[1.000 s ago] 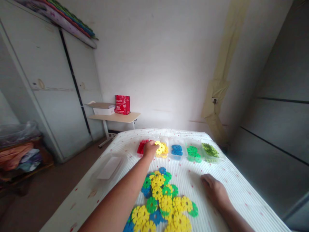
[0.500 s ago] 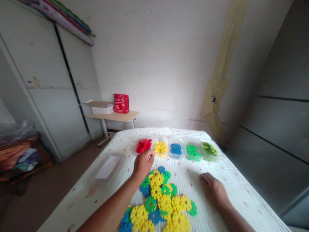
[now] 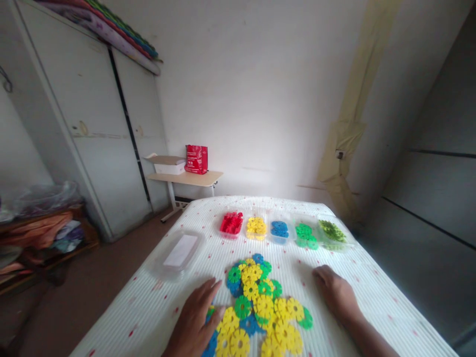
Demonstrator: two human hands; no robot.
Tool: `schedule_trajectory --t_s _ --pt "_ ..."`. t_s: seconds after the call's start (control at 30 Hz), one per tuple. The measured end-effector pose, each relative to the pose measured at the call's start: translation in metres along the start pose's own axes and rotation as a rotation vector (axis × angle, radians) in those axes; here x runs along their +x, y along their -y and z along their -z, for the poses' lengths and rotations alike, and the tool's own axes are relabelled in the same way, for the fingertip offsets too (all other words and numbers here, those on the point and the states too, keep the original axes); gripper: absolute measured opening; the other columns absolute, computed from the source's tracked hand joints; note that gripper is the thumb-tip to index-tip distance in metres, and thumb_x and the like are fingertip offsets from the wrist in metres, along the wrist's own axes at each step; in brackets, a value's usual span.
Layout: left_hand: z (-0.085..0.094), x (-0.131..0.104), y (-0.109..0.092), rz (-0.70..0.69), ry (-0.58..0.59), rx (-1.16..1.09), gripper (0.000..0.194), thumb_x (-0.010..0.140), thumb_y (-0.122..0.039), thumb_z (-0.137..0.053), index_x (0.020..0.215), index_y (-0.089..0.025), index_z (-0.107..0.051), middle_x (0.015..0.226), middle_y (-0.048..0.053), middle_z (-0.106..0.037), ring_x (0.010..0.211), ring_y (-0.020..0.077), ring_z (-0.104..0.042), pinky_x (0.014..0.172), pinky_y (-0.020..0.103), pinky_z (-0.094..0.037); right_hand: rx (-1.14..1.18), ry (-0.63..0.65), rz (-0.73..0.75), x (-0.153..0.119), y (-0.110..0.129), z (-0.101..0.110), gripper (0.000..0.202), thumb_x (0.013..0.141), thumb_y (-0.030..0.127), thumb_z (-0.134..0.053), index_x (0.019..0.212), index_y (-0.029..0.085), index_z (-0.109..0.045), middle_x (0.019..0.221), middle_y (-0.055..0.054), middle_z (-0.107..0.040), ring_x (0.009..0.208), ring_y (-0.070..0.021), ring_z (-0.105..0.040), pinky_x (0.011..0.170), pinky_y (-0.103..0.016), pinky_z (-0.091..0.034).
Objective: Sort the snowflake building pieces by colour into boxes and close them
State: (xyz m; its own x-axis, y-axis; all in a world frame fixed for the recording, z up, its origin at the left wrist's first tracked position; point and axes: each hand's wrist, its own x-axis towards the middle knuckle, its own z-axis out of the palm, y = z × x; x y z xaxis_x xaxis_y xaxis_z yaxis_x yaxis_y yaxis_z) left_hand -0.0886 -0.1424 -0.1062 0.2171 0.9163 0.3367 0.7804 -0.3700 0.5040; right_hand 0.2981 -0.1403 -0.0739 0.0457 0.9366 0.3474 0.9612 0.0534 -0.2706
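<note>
Your left hand [image 3: 195, 322] has come back from the yellow tray [image 3: 256, 227], fingers spread flat on the near left edge of the pile of plastic discs [image 3: 260, 312]. Your right hand [image 3: 333, 292] rests loosely curled, holding nothing, just right of it on the white bedspread [image 3: 372, 287]. Wardrobe [image 3: 92, 148] left, side table [image 3: 189, 177] beyond.

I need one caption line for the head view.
Left hand touches mixed plastic discs; right hand rests beside them.
</note>
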Motion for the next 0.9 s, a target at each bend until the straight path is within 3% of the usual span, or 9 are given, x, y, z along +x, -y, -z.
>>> schedule_trajectory --t_s 0.17,0.33,0.43,0.53,0.67,0.77,0.9 --pt "-0.03 0.006 -0.024 -0.098 0.014 0.088 0.055 0.083 -0.04 -0.043 0.135 -0.027 -0.032 0.141 0.006 -0.034 0.128 0.0252 -0.033 0.104 0.046 -0.03 -0.011 -0.017 -0.019 0.0 0.001 -0.001 0.027 0.082 0.028 -0.034 0.074 0.022 -0.059 0.079 -0.002 -0.062 0.069 -0.0149 -0.06 0.059 -0.023 -0.041" --pt "-0.06 0.01 -0.057 -0.125 0.029 0.012 0.06 0.081 -0.043 -0.047 0.137 -0.029 -0.029 0.144 0.007 -0.028 0.13 0.0285 -0.029 0.102 0.048 -0.033 -0.011 -0.004 -0.03 0.0 0.003 0.0 0.026 0.081 0.028 -0.034 0.074 0.022 -0.058 0.08 -0.003 -0.062 0.07 -0.0148 -0.059 0.06 -0.023 -0.041" --pt "-0.07 0.013 -0.073 -0.134 0.023 -0.096 0.057 0.08 -0.043 -0.047 0.134 -0.029 -0.035 0.143 0.006 -0.032 0.129 0.0285 -0.03 0.103 0.049 -0.03 -0.003 0.015 -0.022 0.0 0.002 0.001 0.027 0.082 0.028 -0.032 0.075 0.022 -0.058 0.08 -0.003 -0.061 0.071 -0.0151 -0.059 0.062 -0.023 -0.042" --pt "-0.062 0.025 -0.077 -0.063 -0.034 -0.26 0.044 0.083 -0.04 -0.043 0.124 -0.028 -0.049 0.134 0.006 -0.046 0.124 0.0247 -0.04 0.102 0.044 -0.034 0.021 0.011 -0.035 0.0 0.0 0.001 0.027 0.081 0.028 -0.033 0.076 0.022 -0.059 0.082 -0.003 -0.062 0.073 -0.0156 -0.06 0.064 -0.024 -0.043" --pt "-0.038 0.049 -0.059 0.052 -0.154 -0.447 0.032 0.082 -0.037 -0.042 0.102 -0.023 -0.063 0.116 0.008 -0.059 0.113 0.0215 -0.051 0.098 0.038 -0.039 0.088 -0.006 -0.017 0.008 0.007 -0.004 0.027 0.077 0.021 -0.035 0.082 0.021 -0.061 0.086 -0.003 -0.065 0.077 -0.0161 -0.061 0.069 -0.025 -0.045" --pt "-0.029 0.061 -0.041 0.103 -0.181 -0.489 0.029 0.079 -0.034 -0.044 0.096 -0.02 -0.064 0.104 0.008 -0.064 0.103 0.0209 -0.056 0.094 0.038 -0.042 0.164 -0.008 0.05 0.025 0.027 -0.01 0.03 0.077 0.018 -0.035 0.086 0.02 -0.064 0.087 -0.004 -0.066 0.078 -0.016 -0.062 0.071 -0.025 -0.045" --pt "-0.03 0.063 -0.03 0.117 -0.168 -0.519 0.029 0.078 -0.033 -0.045 0.095 -0.019 -0.064 0.102 0.008 -0.065 0.1 0.0203 -0.058 0.094 0.037 -0.042 0.244 0.001 0.132 0.057 0.067 -0.02 0.031 0.08 0.019 -0.036 0.092 0.02 -0.065 0.092 -0.005 -0.067 0.083 -0.0163 -0.062 0.074 -0.026 -0.045"
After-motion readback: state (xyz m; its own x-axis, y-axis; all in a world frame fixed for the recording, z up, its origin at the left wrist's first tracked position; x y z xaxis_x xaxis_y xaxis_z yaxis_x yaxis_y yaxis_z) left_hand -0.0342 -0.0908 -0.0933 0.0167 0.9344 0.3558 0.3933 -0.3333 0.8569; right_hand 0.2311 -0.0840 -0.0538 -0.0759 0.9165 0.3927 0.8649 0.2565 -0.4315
